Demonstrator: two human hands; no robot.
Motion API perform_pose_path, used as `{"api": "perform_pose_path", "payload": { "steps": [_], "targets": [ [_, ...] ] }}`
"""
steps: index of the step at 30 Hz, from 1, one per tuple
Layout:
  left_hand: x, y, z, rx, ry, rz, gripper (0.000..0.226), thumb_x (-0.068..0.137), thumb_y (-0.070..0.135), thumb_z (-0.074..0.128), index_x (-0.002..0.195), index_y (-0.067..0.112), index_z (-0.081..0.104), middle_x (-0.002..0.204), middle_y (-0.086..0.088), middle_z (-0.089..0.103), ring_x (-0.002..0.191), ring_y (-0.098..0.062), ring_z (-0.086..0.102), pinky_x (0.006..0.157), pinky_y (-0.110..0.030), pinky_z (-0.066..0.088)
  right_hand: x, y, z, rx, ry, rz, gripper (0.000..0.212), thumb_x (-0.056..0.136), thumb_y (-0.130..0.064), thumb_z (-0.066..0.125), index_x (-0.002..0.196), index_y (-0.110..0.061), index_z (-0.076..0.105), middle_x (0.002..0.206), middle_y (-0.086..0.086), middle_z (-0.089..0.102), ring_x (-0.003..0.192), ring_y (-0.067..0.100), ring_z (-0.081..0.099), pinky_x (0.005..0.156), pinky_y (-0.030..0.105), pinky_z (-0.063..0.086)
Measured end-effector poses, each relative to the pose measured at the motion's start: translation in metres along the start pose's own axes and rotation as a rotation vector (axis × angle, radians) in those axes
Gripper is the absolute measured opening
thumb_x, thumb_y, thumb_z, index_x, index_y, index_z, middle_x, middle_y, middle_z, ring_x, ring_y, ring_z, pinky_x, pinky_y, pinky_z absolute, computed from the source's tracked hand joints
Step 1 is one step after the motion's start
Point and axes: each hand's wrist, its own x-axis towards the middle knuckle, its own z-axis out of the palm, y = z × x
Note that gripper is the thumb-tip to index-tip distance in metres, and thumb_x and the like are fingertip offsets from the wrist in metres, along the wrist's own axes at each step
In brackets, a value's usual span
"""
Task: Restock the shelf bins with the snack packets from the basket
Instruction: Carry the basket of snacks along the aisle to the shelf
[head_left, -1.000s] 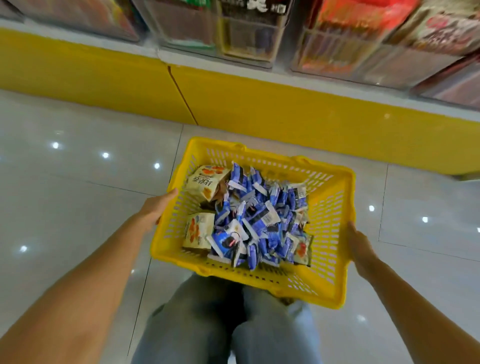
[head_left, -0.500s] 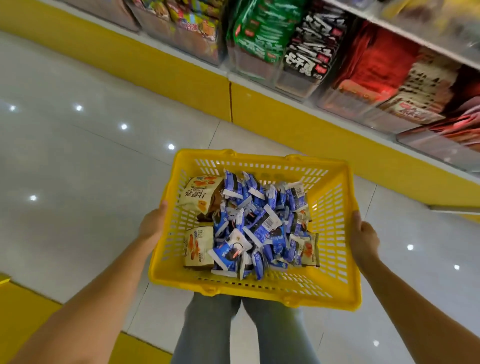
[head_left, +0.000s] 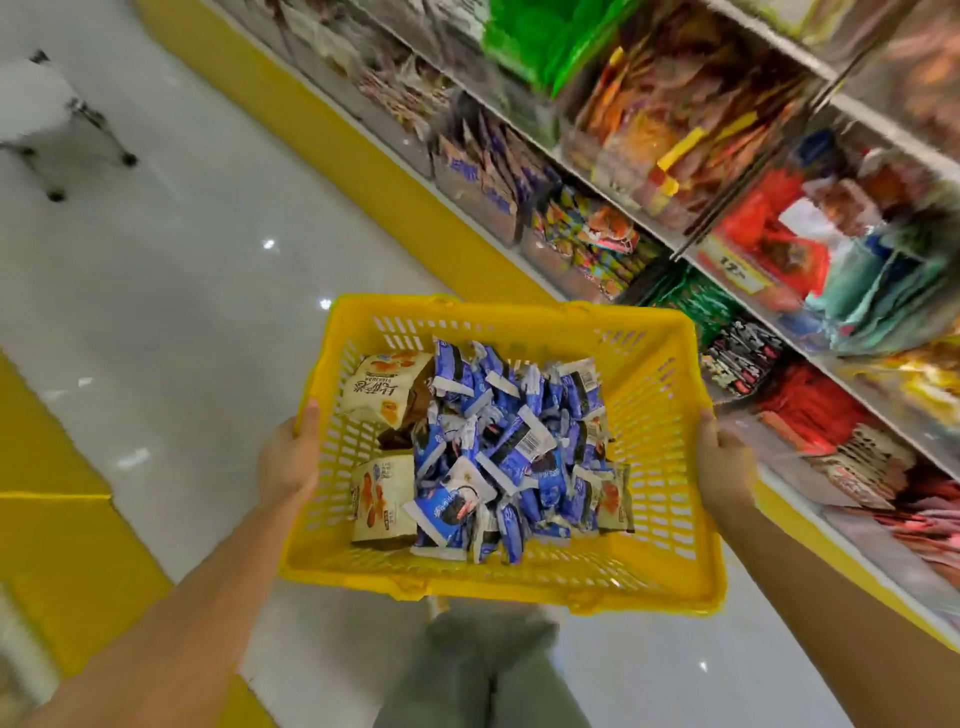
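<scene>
Yellow basket (head_left: 498, 587) held by side rims: left hand (head_left: 288, 457) and right hand (head_left: 724, 467) grip it, thumbs over rim, fingers hidden behind walls. Inside: heap of blue snack packets (head_left: 511, 452), barcode showing; beige packets (head_left: 382, 387) at left, print unreadable. Shelf bins (head_left: 587, 244) close on right, blurred; price tag (head_left: 737, 270) reads "12". Open floor (head_left: 182, 260) on left; white stool (head_left: 41, 109) far left.
</scene>
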Motion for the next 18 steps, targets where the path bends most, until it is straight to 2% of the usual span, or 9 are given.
{"api": "perform_pose_path", "payload": {
  "steps": [1, 3, 5, 7, 10, 11, 13, 15, 18],
  "targets": [
    [0.008, 0.001, -0.015, -0.038, 0.039, -0.022, 0.06, 0.095, 0.056, 0.03, 0.088, 0.004, 0.06, 0.087, -0.022, 0.06, 0.091, -0.039, 0.057, 0.079, -0.043, 0.041, -0.003, -0.023, 0.006, -0.001, 0.017, -0.052, 0.066, 0.098, -0.048, 0.035, 0.083, 0.012, 0.058, 0.082, 0.034, 0.057, 0.083, 0.044, 0.056, 0.072, 0.047, 0.043],
    [0.024, 0.004, -0.043, -0.071, 0.127, -0.063, 0.064, 0.093, 0.058, 0.03, 0.103, 0.003, 0.062, 0.104, -0.027, 0.061, 0.103, -0.043, 0.055, 0.089, -0.046, 0.041, -0.008, -0.068, 0.019, -0.022, 0.029, -0.137, 0.071, 0.097, -0.051, 0.034, 0.1, 0.016, 0.057, 0.096, 0.04, 0.056, 0.09, 0.045, 0.055, 0.077, 0.048, 0.045],
    [0.041, 0.007, -0.071, -0.122, 0.192, -0.072, 0.064, 0.093, 0.058, 0.033, 0.109, 0.003, 0.061, 0.111, -0.027, 0.059, 0.107, -0.042, 0.053, 0.091, -0.046, 0.039, -0.011, -0.111, 0.034, -0.033, 0.018, -0.202, 0.069, 0.097, -0.052, 0.033, 0.083, 0.01, 0.059, 0.079, 0.033, 0.057, 0.086, 0.045, 0.056, 0.067, 0.046, 0.042],
    [0.063, 0.009, -0.099, -0.189, 0.245, -0.062, 0.061, 0.093, 0.057, 0.036, 0.109, 0.004, 0.062, 0.11, -0.026, 0.061, 0.106, -0.041, 0.054, 0.089, -0.044, 0.04, -0.01, -0.153, 0.053, -0.016, -0.018, -0.248, 0.058, 0.096, -0.052, 0.033, 0.063, -0.006, 0.046, 0.061, 0.016, 0.047, 0.076, 0.041, 0.054, 0.056, 0.039, 0.03],
    [0.097, 0.011, -0.139, -0.206, 0.29, -0.036, 0.056, 0.094, 0.055, 0.034, 0.088, 0.007, 0.063, 0.084, -0.02, 0.059, 0.089, -0.036, 0.057, 0.074, -0.04, 0.039, -0.008, -0.215, 0.087, 0.007, -0.056, -0.281, 0.062, 0.095, -0.054, 0.035, 0.074, 0.001, 0.052, 0.072, 0.026, 0.052, 0.078, 0.04, 0.054, 0.062, 0.042, 0.039],
    [0.109, 0.013, -0.151, -0.201, 0.306, -0.039, 0.056, 0.094, 0.055, 0.033, 0.084, 0.007, 0.061, 0.08, -0.016, 0.056, 0.085, -0.035, 0.056, 0.072, -0.039, 0.038, -0.008, -0.236, 0.099, 0.025, -0.07, -0.3, 0.062, 0.095, -0.054, 0.035, 0.071, 0.0, 0.051, 0.069, 0.025, 0.051, 0.071, 0.038, 0.051, 0.06, 0.042, 0.038],
    [0.134, 0.016, -0.175, -0.216, 0.329, -0.063, 0.058, 0.095, 0.054, 0.033, 0.083, 0.005, 0.061, 0.08, -0.017, 0.057, 0.085, -0.037, 0.057, 0.071, -0.041, 0.04, -0.01, -0.278, 0.124, 0.043, -0.111, -0.342, 0.055, 0.095, -0.055, 0.036, 0.058, -0.013, 0.04, 0.056, 0.01, 0.042, 0.056, 0.027, 0.041, 0.052, 0.036, 0.028],
    [0.162, 0.015, -0.197, -0.237, 0.352, -0.084, 0.063, 0.095, 0.054, 0.034, 0.087, -0.003, 0.062, 0.087, -0.029, 0.062, 0.092, -0.045, 0.058, 0.074, -0.047, 0.044, -0.007, -0.32, 0.153, 0.017, -0.169, -0.354, 0.053, 0.094, -0.056, 0.035, 0.06, -0.015, 0.036, 0.056, 0.004, 0.038, 0.052, 0.019, 0.036, 0.052, 0.034, 0.023],
    [0.204, 0.013, -0.231, -0.243, 0.391, -0.121, 0.066, 0.095, 0.054, 0.034, 0.091, -0.006, 0.061, 0.092, -0.033, 0.061, 0.092, -0.047, 0.057, 0.076, -0.051, 0.045, -0.009, -0.384, 0.193, -0.026, -0.231, -0.393, 0.051, 0.095, -0.054, 0.034, 0.062, -0.016, 0.038, 0.055, 0.005, 0.04, 0.055, 0.028, 0.042, 0.05, 0.031, 0.026]
  ]
}}
